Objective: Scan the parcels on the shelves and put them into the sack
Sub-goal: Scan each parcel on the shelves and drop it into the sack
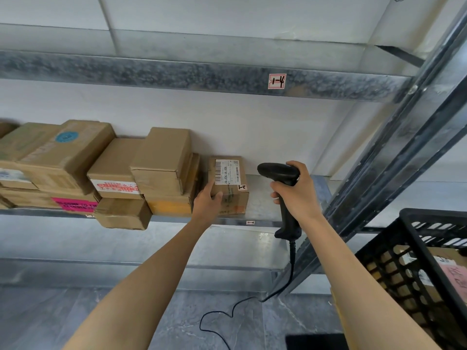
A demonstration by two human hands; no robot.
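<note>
While on shelf (pixel 262 198), parcel (pixel 232 198): "J4-J06"

Both bare forearms reach up and forward. The left hand (pixel 206 201) grips the left side of the labelled parcel (pixel 228 183). Right of that parcel, the right hand (pixel 297 192) curls around the handle of the scanner (pixel 279 173).

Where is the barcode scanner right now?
Head view, right of centre: the scanner is gripped by the right hand, beside the labelled parcel on the shelf.
</note>
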